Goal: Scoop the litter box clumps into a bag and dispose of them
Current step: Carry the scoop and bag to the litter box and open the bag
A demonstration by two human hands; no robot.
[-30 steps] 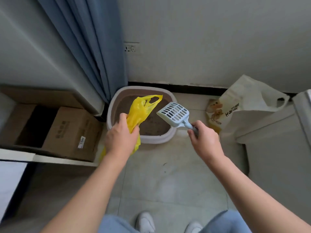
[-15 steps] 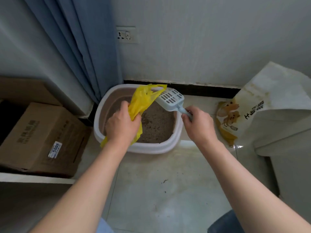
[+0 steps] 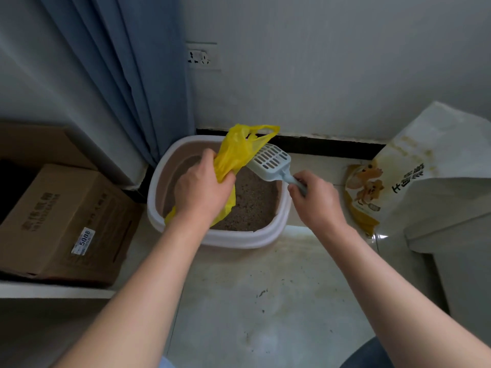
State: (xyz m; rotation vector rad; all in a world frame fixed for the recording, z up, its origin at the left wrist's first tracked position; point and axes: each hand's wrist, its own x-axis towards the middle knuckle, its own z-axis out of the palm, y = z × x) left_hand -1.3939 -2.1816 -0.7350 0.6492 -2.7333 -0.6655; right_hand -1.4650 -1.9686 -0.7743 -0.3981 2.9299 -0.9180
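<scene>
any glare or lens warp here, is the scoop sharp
Head view: a glare strip on the floor just before the litter box; wide-angle warp leans the curtain and wall outward; the scoop shows clear slots, only mildly soft; far left lies in deep shadow.

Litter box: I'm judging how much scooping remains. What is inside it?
Brownish litter fills the litter box; no clump stands out. The left hand, yellow bag and scoop hide the rest.
</scene>
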